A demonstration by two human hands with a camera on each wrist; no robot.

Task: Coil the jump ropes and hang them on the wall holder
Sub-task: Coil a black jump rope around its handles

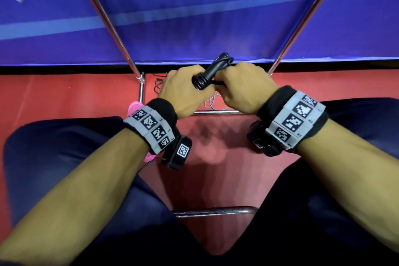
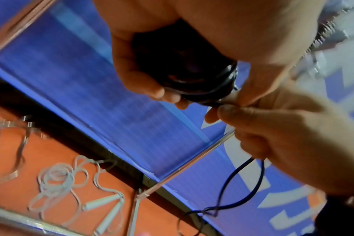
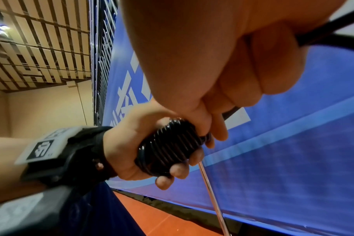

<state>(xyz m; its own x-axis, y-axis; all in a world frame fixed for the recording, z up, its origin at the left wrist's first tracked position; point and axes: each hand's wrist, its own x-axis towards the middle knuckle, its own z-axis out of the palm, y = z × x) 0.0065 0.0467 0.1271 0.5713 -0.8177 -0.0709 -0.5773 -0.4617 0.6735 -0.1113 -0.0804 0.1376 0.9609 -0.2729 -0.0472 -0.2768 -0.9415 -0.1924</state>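
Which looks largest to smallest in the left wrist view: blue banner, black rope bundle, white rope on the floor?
1. The blue banner.
2. The black rope bundle and white rope look about alike; the bundle is nearer the camera, so unranked.

coiled rope between left hand and right hand; loose rope on floor before banner

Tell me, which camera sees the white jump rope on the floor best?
The left wrist view: the white jump rope lies loose on the floor, shown whole. The head view shows only a few strands, the rest hidden. The right wrist view does not show it.
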